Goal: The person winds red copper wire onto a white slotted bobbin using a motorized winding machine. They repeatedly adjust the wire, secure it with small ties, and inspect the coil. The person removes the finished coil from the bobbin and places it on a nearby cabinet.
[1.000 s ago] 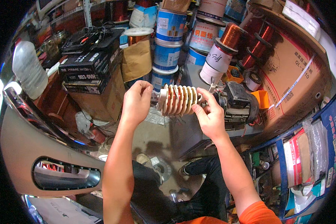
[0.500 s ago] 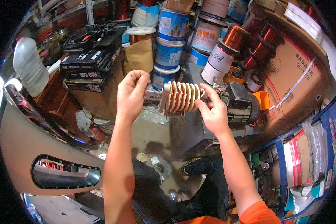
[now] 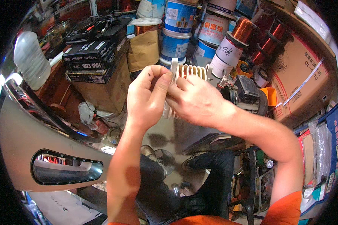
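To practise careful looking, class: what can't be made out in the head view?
Head view:
Coil: middle hidden by the right hand.
Left hand: any pinched thing, hidden by the fingers.
Dark spot on it: too small to identify.
Right sleeve: rest cut by the lower edge.

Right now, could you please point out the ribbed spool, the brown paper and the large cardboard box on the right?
Ribbed spool (image 3: 192,70), head view: its upper fins.
Brown paper (image 3: 144,49), head view: its front middle.
Large cardboard box (image 3: 294,74), head view: its printed side.
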The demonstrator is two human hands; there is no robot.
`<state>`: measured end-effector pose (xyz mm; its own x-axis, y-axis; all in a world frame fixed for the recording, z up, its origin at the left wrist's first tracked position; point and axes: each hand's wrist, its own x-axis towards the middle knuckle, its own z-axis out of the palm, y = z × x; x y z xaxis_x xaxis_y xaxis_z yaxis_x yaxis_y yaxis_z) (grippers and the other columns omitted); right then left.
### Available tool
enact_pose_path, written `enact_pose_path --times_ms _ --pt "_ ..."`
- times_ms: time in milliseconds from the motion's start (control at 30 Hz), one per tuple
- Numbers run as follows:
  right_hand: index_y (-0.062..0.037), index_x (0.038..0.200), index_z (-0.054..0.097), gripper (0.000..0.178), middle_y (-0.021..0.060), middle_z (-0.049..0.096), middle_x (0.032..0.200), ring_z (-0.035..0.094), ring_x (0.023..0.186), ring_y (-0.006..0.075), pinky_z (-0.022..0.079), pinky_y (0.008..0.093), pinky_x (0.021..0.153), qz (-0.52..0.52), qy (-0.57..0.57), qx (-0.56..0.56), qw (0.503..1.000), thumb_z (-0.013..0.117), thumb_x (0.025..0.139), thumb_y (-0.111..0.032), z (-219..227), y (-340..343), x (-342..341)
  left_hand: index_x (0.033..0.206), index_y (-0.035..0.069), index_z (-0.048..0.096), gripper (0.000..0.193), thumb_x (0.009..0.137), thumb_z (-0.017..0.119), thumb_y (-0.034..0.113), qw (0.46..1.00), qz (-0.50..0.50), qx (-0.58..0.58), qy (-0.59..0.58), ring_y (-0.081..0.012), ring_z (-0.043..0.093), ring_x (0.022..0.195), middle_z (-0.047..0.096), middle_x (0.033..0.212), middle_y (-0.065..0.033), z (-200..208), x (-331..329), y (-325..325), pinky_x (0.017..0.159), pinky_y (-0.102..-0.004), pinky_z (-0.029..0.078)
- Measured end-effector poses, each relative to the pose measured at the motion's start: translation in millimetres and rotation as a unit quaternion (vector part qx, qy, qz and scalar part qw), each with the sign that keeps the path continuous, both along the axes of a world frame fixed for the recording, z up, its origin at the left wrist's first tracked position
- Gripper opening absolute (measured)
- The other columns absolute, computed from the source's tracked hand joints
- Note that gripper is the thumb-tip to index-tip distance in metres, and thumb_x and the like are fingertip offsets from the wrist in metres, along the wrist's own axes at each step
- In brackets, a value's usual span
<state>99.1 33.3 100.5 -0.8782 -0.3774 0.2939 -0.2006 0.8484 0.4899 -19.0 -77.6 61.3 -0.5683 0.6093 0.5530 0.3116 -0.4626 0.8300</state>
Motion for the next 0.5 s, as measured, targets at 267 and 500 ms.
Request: enact_pose_path --times_ms 267,500 --pt "-0.0068 0.076 0.062 0.012 0.0060 0.058 0.074 0.062 0.072 0.0213 0.047 0.0336 0.061 -0.059 -0.057 0.065 0.995 0.061 0.073 -0.018 55.5 -29.5 17.0 0.123 -0.002 0.052 0.061 0.079 0.080 0.028 0.962 -0.156 -0.214 0.073 -0.0260 0.056 0.111 0.056 0.120 -0.0171 -56.8 -35.5 -5.2 0.097 -0.0367 0.045" --pt "-0.0055 0.082 0.052 0.013 0.0080 0.051 0.072 0.060 0.061 0.0242 0.047 0.0353 0.054 -0.185 -0.172 -0.066 0.965 0.061 0.073 -0.007 104.1 -65.5 74.2 0.135 -0.003 0.040 0.084 0.068 0.084 0.023 0.939 -0.042 -0.217 0.264 -0.0419 0.045 0.126 0.044 0.135 -0.0258 -62.7 3.8 1.2 0.107 -0.0422 0.038"
